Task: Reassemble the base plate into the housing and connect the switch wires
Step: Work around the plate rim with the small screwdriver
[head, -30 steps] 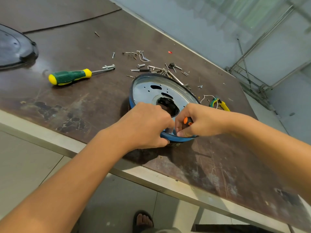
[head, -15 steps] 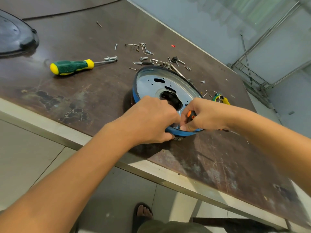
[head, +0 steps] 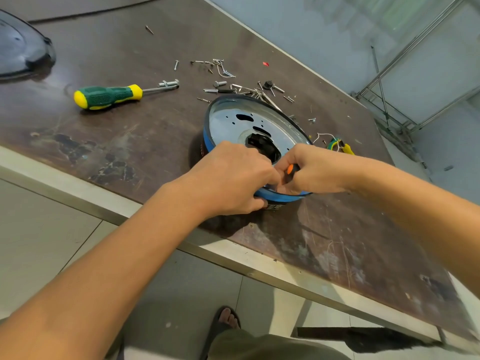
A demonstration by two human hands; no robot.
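- The round blue-rimmed housing (head: 207,131) sits on the brown table (head: 155,141) near its front edge, with the shiny metal base plate (head: 228,120) inside it.
- The left hand (head: 233,180) clasps the housing's near rim.
- The right hand (head: 317,170) grasps a small orange-handled tool (head: 290,168) beside it.

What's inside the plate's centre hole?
Only dark, shadowed parts show through the hole in the plate; no detail readable. The left hand gripping the housing and right hand gripping an orange-tipped tool cover its near edge, hiding any wires there.
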